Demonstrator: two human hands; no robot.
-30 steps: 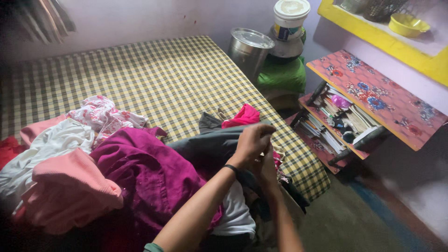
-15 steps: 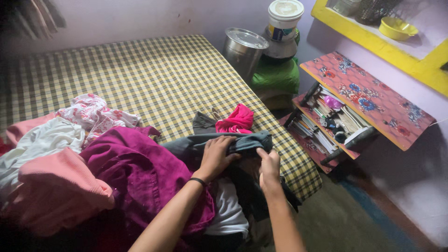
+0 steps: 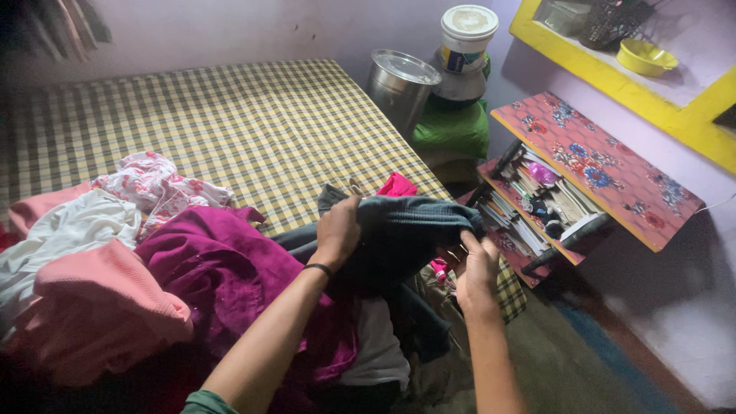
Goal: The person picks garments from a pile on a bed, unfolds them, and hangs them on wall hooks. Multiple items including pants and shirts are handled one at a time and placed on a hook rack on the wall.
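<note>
Left hand (image 3: 338, 228) closed on the upper edge of a grey garment (image 3: 406, 234), fingers curled over the fold, black band at the wrist. Right hand (image 3: 477, 270) gripping the garment's other end from below, fingers pinching the cloth. Garment raised and stretched between both hands, above the bed's (image 3: 230, 123) near right corner. Pink cloth (image 3: 397, 185) lying just behind it on the checked cover. Purple garment (image 3: 230, 276), white cloth (image 3: 69, 238) and salmon cloth (image 3: 100, 307) heaped along the near edge, left of the hands. Steel pot (image 3: 400, 83) beside the bed's right edge; shelf of books (image 3: 537, 203) near the same corner.
</note>
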